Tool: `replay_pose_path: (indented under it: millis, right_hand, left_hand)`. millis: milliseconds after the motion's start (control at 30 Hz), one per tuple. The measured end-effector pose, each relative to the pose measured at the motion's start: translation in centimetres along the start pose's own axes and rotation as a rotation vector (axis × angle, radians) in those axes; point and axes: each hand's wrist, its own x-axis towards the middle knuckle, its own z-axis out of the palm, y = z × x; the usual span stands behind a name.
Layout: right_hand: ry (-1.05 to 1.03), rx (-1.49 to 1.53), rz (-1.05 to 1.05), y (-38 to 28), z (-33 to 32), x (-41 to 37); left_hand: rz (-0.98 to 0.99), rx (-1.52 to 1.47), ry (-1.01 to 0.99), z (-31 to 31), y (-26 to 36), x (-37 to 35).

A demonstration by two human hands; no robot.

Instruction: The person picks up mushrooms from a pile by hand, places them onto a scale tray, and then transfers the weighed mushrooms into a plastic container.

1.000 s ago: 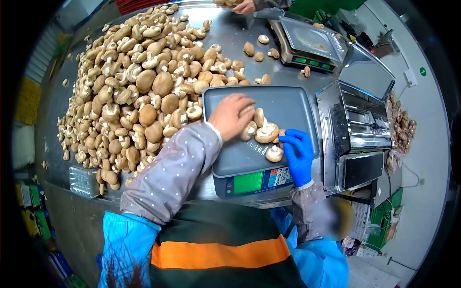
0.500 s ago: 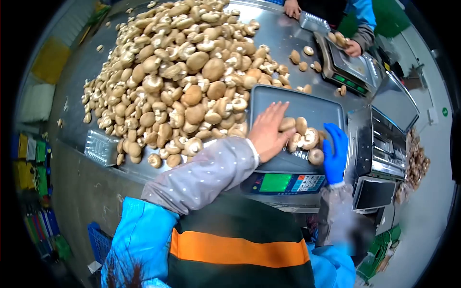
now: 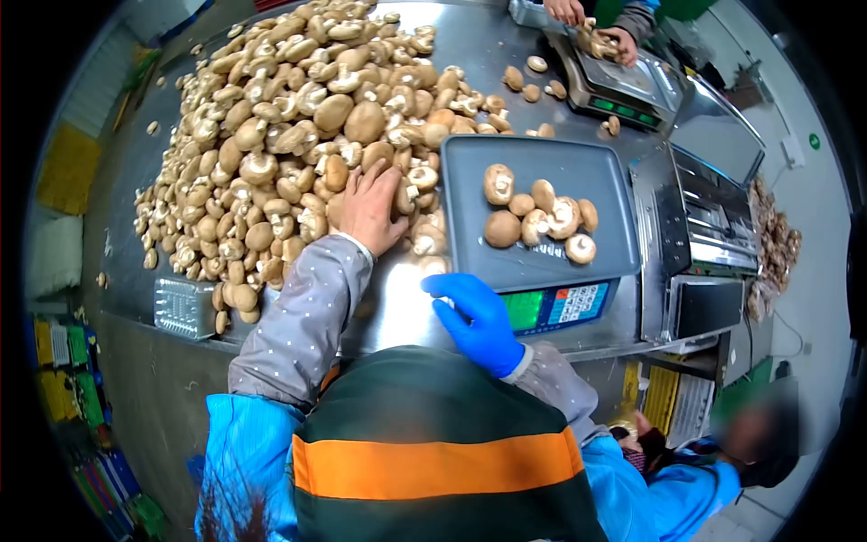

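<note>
The bare left hand (image 3: 368,206) lay spread, palm down, on the near edge of the pile (image 3: 298,117). Its fingers were loose among the caps, and its grip was clenched on nothing that showed. The gloved right hand (image 3: 479,316) hung over the worktop (image 3: 395,312) with its grip released and empty. It was just off the front left corner of the scale (image 3: 551,307), near a stray mushroom (image 3: 432,265).

Both hands had left the tray (image 3: 542,158). Half a second before, the left palm had pressed the heap there and the glove had fenced its right side. Now seven or so mushrooms (image 3: 537,215) sat mid-tray, touched by no one, so the scale probably bore them alone. They also lay looser than the earlier tight cluster.

Far across the worktop, a co-worker's hands (image 3: 601,36) were at a second scale (image 3: 623,86).
</note>
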Motion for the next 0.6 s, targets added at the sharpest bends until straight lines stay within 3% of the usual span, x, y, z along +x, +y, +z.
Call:
replay_pose_path:
  millis: [33, 100, 167, 233, 300, 333, 400, 433, 500, 567, 600]
  right_hand:
    - [0.019, -0.046, -0.111, 0.1, 0.1, 0.1]
    - [-0.030, -0.129, -0.032, -1.0, -1.0, -0.4]
    - [0.123, -0.273, -0.068, -2.2, -2.5, 0.3]
    - [0.199, -0.397, -0.095, -1.2, -4.2, 0.7]
    - [0.219, -0.509, -0.139, -1.5, -6.7, 2.0]
    - [0.176, -0.592, -0.193, -0.6, -8.4, 2.5]
    - [0.277, -0.415, -0.121, -0.1, -11.6, 2.5]
    - [0.371, -0.190, -0.071, 0.4, -12.6, 2.2]
    - [0.333, -0.185, 0.011, 1.4, -13.9, 1.1]
    - [0.064, -0.793, -0.106, 3.9, -15.1, 0.7]
    - [0.033, -0.884, -0.088, 5.4, -15.3, -0.1]
  left_hand:
    - [0.026, 0.001, 0.013, 0.1, 0.2, 0.4]
    - [-0.189, -0.276, 0.009, -0.3, 1.5, 0.7]
    - [-0.271, -0.560, 0.110, -3.3, 5.6, 1.1]
    - [-0.222, -0.753, -0.069, -4.5, 8.8, 1.5]
    - [-0.273, -0.880, -0.408, -6.5, 12.9, 3.1]
    - [-0.255, -0.906, -0.404, -6.0, 14.0, 3.7]
    - [-0.219, -1.102, -0.368, -3.8, 14.7, 4.8]
    - [-0.123, -0.988, -0.253, -3.7, 14.9, 5.3]
    - [0.125, -0.475, 0.109, -2.5, 13.4, 6.3]
    - [0.049, -0.444, 0.110, 0.2, 11.3, 6.7]
    - [-0.032, -0.494, 0.076, 1.2, 10.3, 6.3]
